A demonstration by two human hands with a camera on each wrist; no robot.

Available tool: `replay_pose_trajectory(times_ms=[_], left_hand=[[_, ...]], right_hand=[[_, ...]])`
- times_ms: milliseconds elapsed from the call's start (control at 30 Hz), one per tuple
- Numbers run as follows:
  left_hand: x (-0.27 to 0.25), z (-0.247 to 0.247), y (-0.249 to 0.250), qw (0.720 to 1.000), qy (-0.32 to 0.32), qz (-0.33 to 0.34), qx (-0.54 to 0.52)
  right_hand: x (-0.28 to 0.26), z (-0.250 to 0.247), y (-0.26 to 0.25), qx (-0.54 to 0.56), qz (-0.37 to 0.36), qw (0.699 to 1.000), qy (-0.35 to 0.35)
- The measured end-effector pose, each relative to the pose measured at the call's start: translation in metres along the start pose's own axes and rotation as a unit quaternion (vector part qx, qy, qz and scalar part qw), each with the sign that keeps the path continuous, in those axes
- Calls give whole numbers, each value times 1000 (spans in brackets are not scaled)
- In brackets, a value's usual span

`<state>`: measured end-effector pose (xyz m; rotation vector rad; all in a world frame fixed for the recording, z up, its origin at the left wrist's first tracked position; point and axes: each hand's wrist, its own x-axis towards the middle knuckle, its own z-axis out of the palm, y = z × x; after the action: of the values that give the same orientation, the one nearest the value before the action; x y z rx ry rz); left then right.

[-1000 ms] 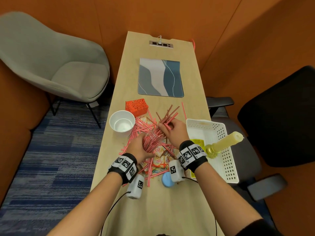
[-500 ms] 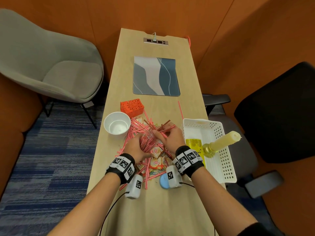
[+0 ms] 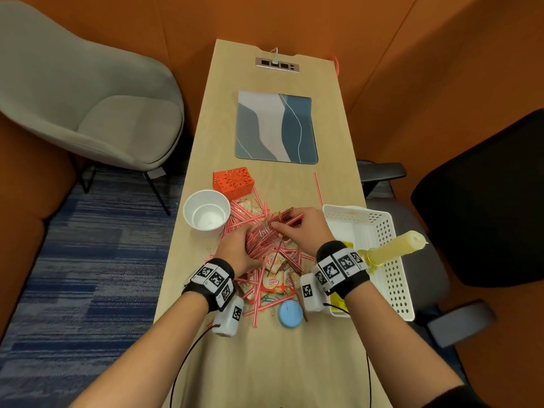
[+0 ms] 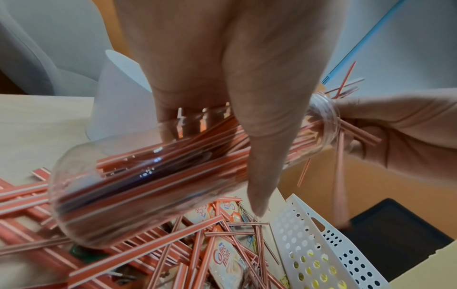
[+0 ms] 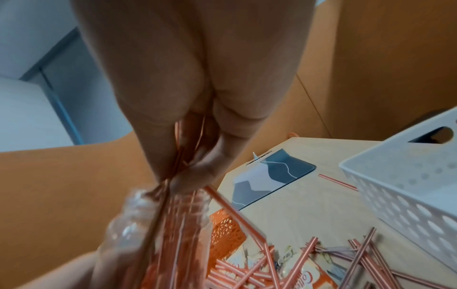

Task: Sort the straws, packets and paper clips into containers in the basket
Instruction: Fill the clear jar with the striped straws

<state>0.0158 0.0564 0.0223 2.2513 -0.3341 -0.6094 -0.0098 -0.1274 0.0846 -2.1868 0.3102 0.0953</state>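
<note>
My left hand [image 3: 239, 249] grips a clear plastic jar [image 4: 158, 176] lying tilted over the pile, packed with red-and-white straws [image 4: 173, 162]. My right hand [image 3: 297, 228] pinches a bunch of straws [image 5: 183, 156] at the jar's mouth [image 5: 170, 197]. Under both hands lies a heap of loose straws [image 3: 247, 219], creamer packets [image 3: 272, 282] and paper clips [image 3: 266, 298]. The white perforated basket [image 3: 382, 231] stands to the right of the pile, at the table's right edge.
A white paper cup [image 3: 206, 212] and an orange lattice box [image 3: 234, 184] stand left of and behind the pile. A blue lid [image 3: 290, 313] lies near me. A yellow bottle [image 3: 394, 250] lies across the basket. One stray straw [image 3: 318, 188] and a mat [image 3: 277, 126] lie farther back.
My right hand gathered straws from the far side of the pile and brought them to the jar's mouth. The left hand kept its hold on the jar.
</note>
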Motion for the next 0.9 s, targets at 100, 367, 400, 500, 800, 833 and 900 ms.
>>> replay_pose_trajectory(times_ms=[100, 367, 400, 500, 800, 833, 900], left_hand=[[1, -2, 1, 1000, -3, 3, 2], [4, 0, 4, 999, -14, 27, 28], [4, 1, 3, 999, -15, 29, 28], [3, 1, 2, 999, -18, 24, 20], [3, -2, -4, 1000, -3, -10, -16], [4, -2, -3, 1000, -4, -10, -18], [4, -1, -1, 1000, -4, -7, -25]], right_hand=[[5, -10, 2, -5, 20, 999, -38], [15, -11, -6, -75, 17, 997, -10], [15, -12, -6, -81, 12, 997, -8], [14, -19, -9, -80, 10, 997, -8], [16, -64, -22, 97, 28, 995, 10], [16, -63, -23, 92, 30, 995, -5], [16, -56, -25, 59, 32, 997, -35]])
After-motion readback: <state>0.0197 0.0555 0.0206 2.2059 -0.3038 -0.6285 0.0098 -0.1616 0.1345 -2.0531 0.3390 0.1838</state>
